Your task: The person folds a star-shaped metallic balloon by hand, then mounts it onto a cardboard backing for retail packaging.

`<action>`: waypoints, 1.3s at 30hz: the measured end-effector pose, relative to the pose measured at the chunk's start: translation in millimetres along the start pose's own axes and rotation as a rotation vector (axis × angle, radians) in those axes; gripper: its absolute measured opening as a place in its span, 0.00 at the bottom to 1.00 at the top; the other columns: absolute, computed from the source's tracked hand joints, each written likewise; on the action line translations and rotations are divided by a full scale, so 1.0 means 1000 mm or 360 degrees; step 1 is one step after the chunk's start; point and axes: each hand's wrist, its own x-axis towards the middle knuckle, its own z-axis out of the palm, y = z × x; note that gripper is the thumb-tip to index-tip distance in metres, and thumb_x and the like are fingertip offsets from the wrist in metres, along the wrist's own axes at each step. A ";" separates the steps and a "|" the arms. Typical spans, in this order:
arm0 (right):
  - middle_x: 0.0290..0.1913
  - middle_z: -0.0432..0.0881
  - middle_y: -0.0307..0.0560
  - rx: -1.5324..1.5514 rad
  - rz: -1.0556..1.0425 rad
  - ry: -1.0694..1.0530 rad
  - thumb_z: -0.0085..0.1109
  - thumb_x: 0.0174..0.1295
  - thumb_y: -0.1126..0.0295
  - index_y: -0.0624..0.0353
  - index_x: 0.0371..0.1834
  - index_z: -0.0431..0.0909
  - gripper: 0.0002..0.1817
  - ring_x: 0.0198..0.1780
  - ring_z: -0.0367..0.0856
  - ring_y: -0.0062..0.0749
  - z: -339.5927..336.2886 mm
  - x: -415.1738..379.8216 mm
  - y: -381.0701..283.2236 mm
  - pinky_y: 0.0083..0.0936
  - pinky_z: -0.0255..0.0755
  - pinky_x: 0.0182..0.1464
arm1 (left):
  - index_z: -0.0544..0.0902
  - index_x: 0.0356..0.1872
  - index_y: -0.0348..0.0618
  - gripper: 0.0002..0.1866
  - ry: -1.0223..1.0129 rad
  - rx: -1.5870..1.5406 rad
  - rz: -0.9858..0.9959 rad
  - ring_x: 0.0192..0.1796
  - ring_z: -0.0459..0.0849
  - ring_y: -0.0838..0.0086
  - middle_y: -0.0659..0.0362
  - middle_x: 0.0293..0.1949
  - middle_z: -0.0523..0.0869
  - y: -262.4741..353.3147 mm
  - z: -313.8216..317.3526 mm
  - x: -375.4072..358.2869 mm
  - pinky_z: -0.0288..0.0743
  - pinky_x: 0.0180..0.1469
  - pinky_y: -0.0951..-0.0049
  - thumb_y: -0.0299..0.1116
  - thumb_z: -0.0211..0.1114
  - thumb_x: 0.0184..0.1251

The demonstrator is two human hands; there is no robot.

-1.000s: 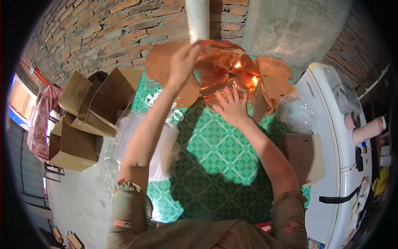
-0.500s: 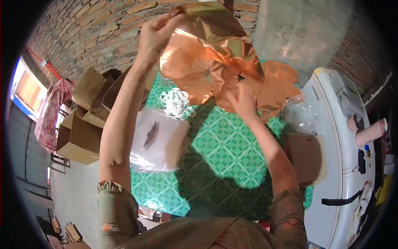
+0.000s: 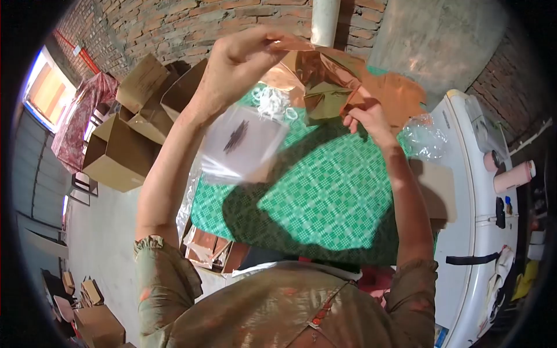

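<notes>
A shiny copper-coloured foil piece (image 3: 328, 78) is held up over the far side of the table, creased and folded. My left hand (image 3: 246, 64) is closed on its upper edge, thumb and fingers pinched together. Lower and to the right, my right hand (image 3: 370, 120) has its fingers curled at the foil's lower right edge, pinching it. More flat copper foil (image 3: 397, 95) with rounded edges lies behind my right hand. Below my left hand are a tangle of white loops (image 3: 274, 104) and a stack of clear plastic sleeves (image 3: 249, 145) with a dark scribbled mark.
A green patterned cloth (image 3: 331, 197) covers the table. Open cardboard boxes (image 3: 125, 151) stand to the left. Crumpled clear plastic (image 3: 425, 136) and a flat cardboard piece (image 3: 435, 188) lie at the right, beside a white refrigerator (image 3: 464, 232). A brick wall (image 3: 174, 29) rises behind.
My left hand has come lower and slightly right with the foil. My right hand has moved right and now grips the foil's edge. The view has shifted, and the held foil looks more folded.
</notes>
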 end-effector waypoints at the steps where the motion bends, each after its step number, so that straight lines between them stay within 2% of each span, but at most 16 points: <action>1: 0.38 0.88 0.47 -0.0060 0.0054 -0.0144 0.60 0.74 0.70 0.62 0.76 0.69 0.28 0.29 0.84 0.26 0.013 -0.007 -0.015 0.23 0.79 0.32 | 0.86 0.61 0.34 0.15 0.0000 0.0010 0.0002 0.57 0.86 0.76 0.59 0.52 0.90 -0.001 -0.003 -0.010 0.79 0.62 0.75 0.21 0.63 0.78; 3: 0.40 0.87 0.46 0.0291 -0.0192 0.0059 0.59 0.75 0.69 0.63 0.70 0.74 0.22 0.29 0.84 0.27 0.044 -0.030 -0.037 0.23 0.79 0.34 | 0.86 0.60 0.33 0.14 0.0030 0.0083 0.0077 0.57 0.86 0.76 0.58 0.51 0.90 0.007 -0.008 -0.030 0.79 0.62 0.75 0.21 0.64 0.78; 6: 0.39 0.88 0.49 -0.0149 -0.0403 0.0031 0.59 0.80 0.60 0.61 0.64 0.76 0.19 0.31 0.86 0.27 0.010 -0.010 0.034 0.22 0.78 0.39 | 0.89 0.55 0.34 0.12 0.0102 0.0263 0.0202 0.52 0.88 0.73 0.57 0.47 0.91 0.016 -0.017 -0.061 0.80 0.55 0.73 0.22 0.66 0.75; 9: 0.34 0.88 0.50 -0.0194 0.0168 0.0257 0.58 0.80 0.55 0.62 0.64 0.74 0.22 0.31 0.87 0.26 0.024 -0.063 -0.036 0.19 0.76 0.37 | 0.93 0.48 0.41 0.09 0.0142 0.0462 0.0485 0.43 0.91 0.65 0.56 0.41 0.92 0.028 -0.013 -0.094 0.84 0.45 0.66 0.27 0.71 0.69; 11: 0.32 0.87 0.49 0.0195 -0.0121 -0.0252 0.64 0.76 0.52 0.62 0.67 0.73 0.28 0.28 0.84 0.27 0.029 -0.086 -0.003 0.20 0.76 0.34 | 0.92 0.44 0.41 0.07 0.0119 0.0516 0.0544 0.43 0.91 0.65 0.56 0.39 0.92 0.030 -0.002 -0.113 0.84 0.45 0.65 0.28 0.73 0.68; 13: 0.33 0.87 0.49 0.0132 0.0140 -0.0509 0.70 0.71 0.49 0.62 0.69 0.71 0.34 0.29 0.84 0.27 0.050 -0.114 0.003 0.22 0.76 0.33 | 0.92 0.42 0.41 0.06 0.0128 0.0574 0.0522 0.41 0.90 0.64 0.57 0.37 0.91 0.026 0.006 -0.123 0.82 0.43 0.65 0.28 0.74 0.67; 14: 0.35 0.87 0.50 -0.0134 0.0532 -0.0516 0.72 0.68 0.48 0.63 0.70 0.71 0.38 0.32 0.85 0.27 0.065 -0.125 0.003 0.24 0.77 0.35 | 0.92 0.43 0.40 0.06 0.0086 0.0588 0.0452 0.42 0.90 0.63 0.55 0.38 0.91 0.026 0.006 -0.125 0.82 0.44 0.65 0.27 0.74 0.67; 16: 0.45 0.85 0.54 -0.0836 0.0603 -0.0724 0.74 0.64 0.49 0.63 0.73 0.67 0.42 0.42 0.87 0.35 0.081 -0.138 0.027 0.36 0.79 0.46 | 0.92 0.46 0.38 0.08 0.0011 0.0620 0.0299 0.45 0.90 0.63 0.53 0.40 0.90 0.027 0.004 -0.131 0.83 0.46 0.66 0.25 0.73 0.69; 21: 0.60 0.83 0.57 -0.1085 -0.0129 0.0122 0.74 0.62 0.54 0.60 0.66 0.78 0.32 0.55 0.85 0.59 0.151 -0.141 0.064 0.50 0.81 0.55 | 0.92 0.46 0.36 0.08 0.0077 0.0633 0.0217 0.43 0.90 0.61 0.52 0.42 0.92 0.021 0.012 -0.126 0.84 0.45 0.66 0.26 0.75 0.68; 24: 0.48 0.91 0.55 -0.0669 -0.0082 0.0602 0.73 0.65 0.59 0.61 0.58 0.84 0.23 0.48 0.91 0.50 0.154 -0.111 0.118 0.39 0.81 0.51 | 0.91 0.46 0.35 0.08 0.0126 0.0726 0.0302 0.45 0.91 0.60 0.51 0.43 0.92 0.011 0.011 -0.123 0.85 0.46 0.65 0.25 0.74 0.68; 27: 0.46 0.92 0.46 -0.0660 0.0281 0.0686 0.70 0.68 0.67 0.62 0.53 0.88 0.14 0.45 0.87 0.23 0.109 -0.100 0.066 0.27 0.78 0.45 | 0.91 0.45 0.36 0.09 0.0181 0.0771 0.0352 0.48 0.91 0.59 0.52 0.45 0.92 0.013 -0.003 -0.131 0.86 0.48 0.63 0.26 0.75 0.67; 28: 0.43 0.90 0.47 -0.0803 -0.0499 0.0781 0.67 0.68 0.73 0.62 0.56 0.88 0.14 0.42 0.87 0.28 0.096 -0.101 0.062 0.28 0.77 0.44 | 0.91 0.45 0.37 0.09 0.0140 0.0886 0.0462 0.49 0.92 0.59 0.52 0.45 0.92 0.020 -0.006 -0.135 0.86 0.49 0.63 0.26 0.75 0.66; 32: 0.48 0.84 0.46 -0.1577 -0.0799 0.0838 0.65 0.63 0.77 0.55 0.57 0.90 0.19 0.53 0.81 0.45 0.053 -0.132 0.003 0.33 0.77 0.55 | 0.91 0.45 0.40 0.12 0.0071 0.1265 0.0842 0.50 0.92 0.60 0.56 0.43 0.92 0.052 0.013 -0.178 0.89 0.53 0.63 0.29 0.77 0.60; 35: 0.56 0.83 0.47 -0.1731 -0.0791 0.0806 0.65 0.61 0.76 0.54 0.56 0.90 0.20 0.61 0.77 0.51 0.044 -0.169 0.027 0.40 0.73 0.65 | 0.91 0.46 0.36 0.16 -0.0136 0.1200 0.0831 0.50 0.92 0.62 0.58 0.41 0.91 0.052 0.045 -0.218 0.89 0.53 0.66 0.32 0.76 0.58; 38: 0.63 0.81 0.49 -0.1507 -0.0644 0.0721 0.65 0.62 0.75 0.54 0.58 0.89 0.20 0.63 0.76 0.54 0.042 -0.189 0.076 0.45 0.70 0.71 | 0.89 0.53 0.35 0.22 -0.0405 0.1010 0.0513 0.56 0.89 0.62 0.54 0.48 0.90 0.022 0.092 -0.277 0.86 0.59 0.64 0.38 0.74 0.60; 39: 0.67 0.80 0.50 -0.1821 -0.0561 0.0613 0.65 0.66 0.75 0.55 0.60 0.87 0.18 0.69 0.75 0.57 0.036 -0.199 0.079 0.46 0.70 0.73 | 0.87 0.57 0.37 0.25 -0.0502 0.0900 0.0355 0.60 0.87 0.60 0.53 0.52 0.89 0.021 0.105 -0.290 0.83 0.62 0.60 0.41 0.74 0.61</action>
